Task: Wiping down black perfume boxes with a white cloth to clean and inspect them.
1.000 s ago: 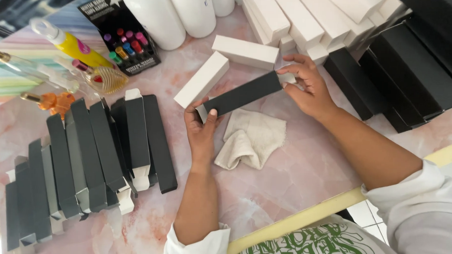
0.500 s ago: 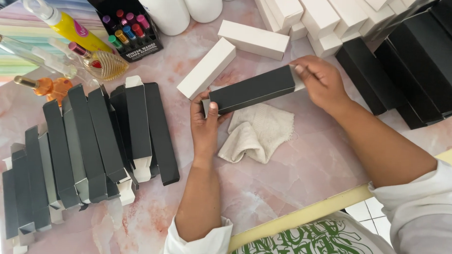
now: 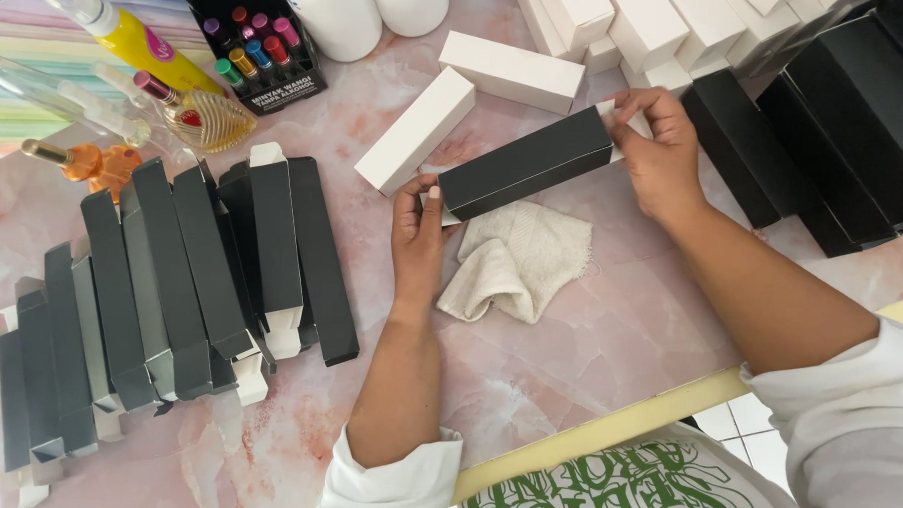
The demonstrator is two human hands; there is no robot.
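**Entry: long black carton, held at both ends for flap closing**

Item: one long black carton (image 3: 527,162), held just above the pink marbled surface (image 3: 589,339), running from 8 o'clock up to 2 o'clock.

Left hand (image 3: 417,233): I have it closed narrowly on the carton's lower end, thumb along the white end flap.

Right hand (image 3: 661,141): I have it pinching the upper end, fingertips on the white tuck flap there.

Beneath the carton: a crumpled cream cloth (image 3: 516,261).

At 9 o'clock: a fanned row of flat black carton blanks (image 3: 181,275). At 12 o'clock: closed white boxes (image 3: 513,71). At 2 o'clock: finished black boxes (image 3: 826,127). At 11 o'clock: a tray of small coloured bottles (image 3: 254,47).

Handling note, my judgement: the left hand should brace firmly so the tube stays square. The right hand should fold the side tabs in first, then press the tuck flap straight, not skewed, to avoid creasing the card.
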